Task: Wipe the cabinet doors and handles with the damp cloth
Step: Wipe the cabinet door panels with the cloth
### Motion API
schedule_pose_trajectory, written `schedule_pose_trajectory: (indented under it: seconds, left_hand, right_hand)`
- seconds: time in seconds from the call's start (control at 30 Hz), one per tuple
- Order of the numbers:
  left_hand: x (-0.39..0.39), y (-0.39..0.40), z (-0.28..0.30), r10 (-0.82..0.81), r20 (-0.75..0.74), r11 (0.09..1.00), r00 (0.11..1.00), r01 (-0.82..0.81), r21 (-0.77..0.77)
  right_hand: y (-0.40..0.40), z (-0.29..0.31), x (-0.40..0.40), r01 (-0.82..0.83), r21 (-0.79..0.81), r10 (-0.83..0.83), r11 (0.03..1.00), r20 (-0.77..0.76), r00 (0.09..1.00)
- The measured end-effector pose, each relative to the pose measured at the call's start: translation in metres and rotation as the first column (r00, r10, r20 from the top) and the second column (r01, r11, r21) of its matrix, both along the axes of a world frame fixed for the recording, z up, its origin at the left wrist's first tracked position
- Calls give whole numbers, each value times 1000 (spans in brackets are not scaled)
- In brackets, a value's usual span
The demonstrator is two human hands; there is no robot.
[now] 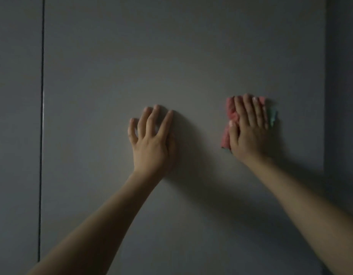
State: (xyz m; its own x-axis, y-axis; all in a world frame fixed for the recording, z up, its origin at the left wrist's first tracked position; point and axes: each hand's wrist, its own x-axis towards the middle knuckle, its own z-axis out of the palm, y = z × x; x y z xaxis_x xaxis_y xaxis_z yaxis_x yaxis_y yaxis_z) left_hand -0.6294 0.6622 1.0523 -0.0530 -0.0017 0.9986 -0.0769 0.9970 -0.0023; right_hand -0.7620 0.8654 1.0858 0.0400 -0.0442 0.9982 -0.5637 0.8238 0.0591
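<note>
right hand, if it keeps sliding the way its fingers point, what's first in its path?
The right hand presses the pink and green cloth flat on the grey cabinet door, fingers pointing up. Straight up shows only bare door to the frame's top; no handle is visible. The door's right edge lies beside that line, not in it.

Wide flat grey cabinet door (171, 56) fills centre. Left hand (149, 139) flat on it, just below middle. Right hand (249, 128) at its 3 o'clock, well apart, pressing crumpled pink-and-green cloth (232, 113) against the door near its right edge. Narrow dark vertical gap (41, 116) at 9 o'clock; second grey door panel (15, 116) beyond it.
</note>
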Motion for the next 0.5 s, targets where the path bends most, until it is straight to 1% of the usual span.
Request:
schedule_pose_trajectory:
  seconds: [0.03, 0.07, 0.1, 0.13, 0.17, 0.2, 0.23, 0.27, 0.3, 0.33, 0.37, 0.4, 0.43, 0.47, 0.5]
  left_hand:
    - [-3, 2, 0, 7, -4, 1000, 1000, -7, 8]
    - [-4, 3, 0, 18, -7, 1000, 1000, -18, 19]
    - [-5, 4, 1, 33, -5, 999, 999, -33, 29]
    - [-5, 6, 1, 45, 4, 998, 999, -46, 37]
    - [-4, 8, 2, 55, 19, 997, 998, -56, 43]
    - [-4, 10, 2, 63, 34, 997, 997, -64, 46]
    - [-3, 12, 2, 71, 45, 996, 996, -73, 49]
    - [-2, 13, 3, 74, 52, 996, 996, -76, 50]
    - [0, 15, 3, 75, 59, 996, 995, -78, 50]
    - [1, 16, 4, 76, 65, 995, 995, -79, 54]
    - [1, 18, 3, 80, 73, 994, 994, -85, 64]
    - [1, 21, 2, 85, 83, 993, 993, -92, 79]
    - [-1, 26, 0, 84, 89, 992, 992, -92, 91]
    - [-3, 32, -4, 77, 91, 992, 993, -85, 93]
    - [-6, 40, -8, 65, 85, 994, 994, -72, 85]
  right_hand:
    - [-8, -10, 2, -6, -58, 6, 998, -2, 1000]
    - [-16, -27, 6, -30, -34, 30, 999, -13, 999]
    - [-21, -50, 9, -58, 70, 61, 996, -40, 997]
    - [-20, -74, 11, -71, 219, 88, 973, -67, 994]
    - [-12, -93, 11, -50, 369, 92, 928, -97, 991]
    - [1, -102, 7, -16, 485, 86, 874, -123, 989]
    - [15, -98, 2, 5, 548, 87, 837, -143, 986]
    - [25, -89, -4, 25, 551, 74, 834, -157, 985]
    - [32, -75, -10, 33, 498, 47, 867, -148, 988]
    - [36, -59, -15, 31, 390, 15, 920, -114, 993]
    - [37, -44, -17, 24, 245, -11, 969, -53, 999]
    - [33, -34, -16, 14, 86, -15, 996, 10, 1000]
    - [24, -32, -14, 8, -53, -5, 999, 52, 999]
    - [13, -39, -11, 0, -132, 9, 991, 67, 998]
    - [4, -52, -7, -19, -125, 27, 992, 62, 998]
